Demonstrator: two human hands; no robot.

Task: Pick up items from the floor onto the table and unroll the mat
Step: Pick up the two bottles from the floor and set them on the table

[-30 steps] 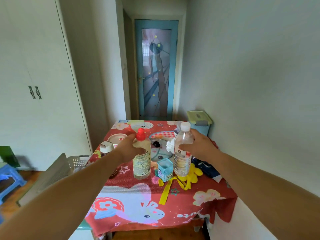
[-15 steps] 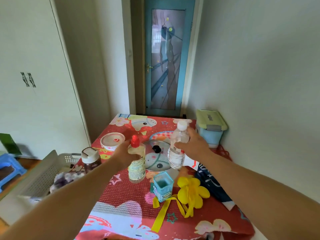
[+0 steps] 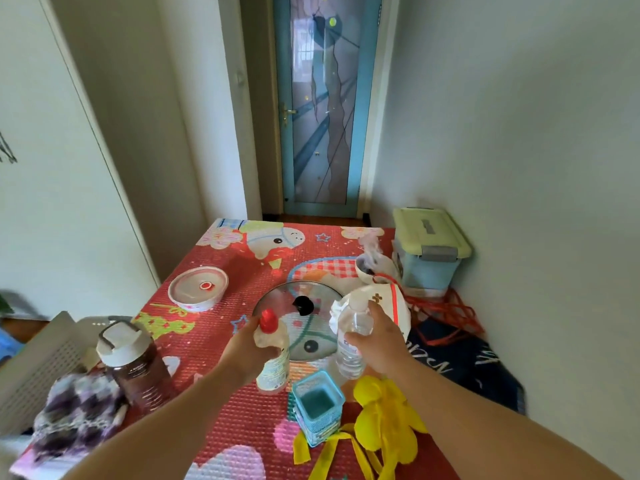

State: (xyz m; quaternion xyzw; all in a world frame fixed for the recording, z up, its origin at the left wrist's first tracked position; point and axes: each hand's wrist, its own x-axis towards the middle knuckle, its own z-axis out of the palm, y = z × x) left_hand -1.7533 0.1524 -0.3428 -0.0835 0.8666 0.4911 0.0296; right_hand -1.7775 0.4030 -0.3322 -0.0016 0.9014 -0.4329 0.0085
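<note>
A red cartoon-print mat (image 3: 221, 327) lies spread flat over the table. My left hand (image 3: 244, 351) grips a pale bottle with a red cap (image 3: 273, 367), its base near the mat. My right hand (image 3: 382, 341) is wrapped around a clear water bottle with a white cap (image 3: 350, 344), held upright just above the mat. Both bottles stand close to a glass pot lid with a black knob (image 3: 301, 306).
On the mat are a blue square cup (image 3: 317, 407), a yellow ribbon flower (image 3: 384, 417), a brown jar with a white lid (image 3: 133, 362), a round lidded bowl (image 3: 198, 288), white bags (image 3: 384, 299) and dark cloth (image 3: 460, 362). A green-lidded box (image 3: 429, 251) stands far right, a grey basket (image 3: 38, 362) at left.
The view has come closer to the table and tipped down. Both hands have lowered their bottles toward the mat beside the pot lid.
</note>
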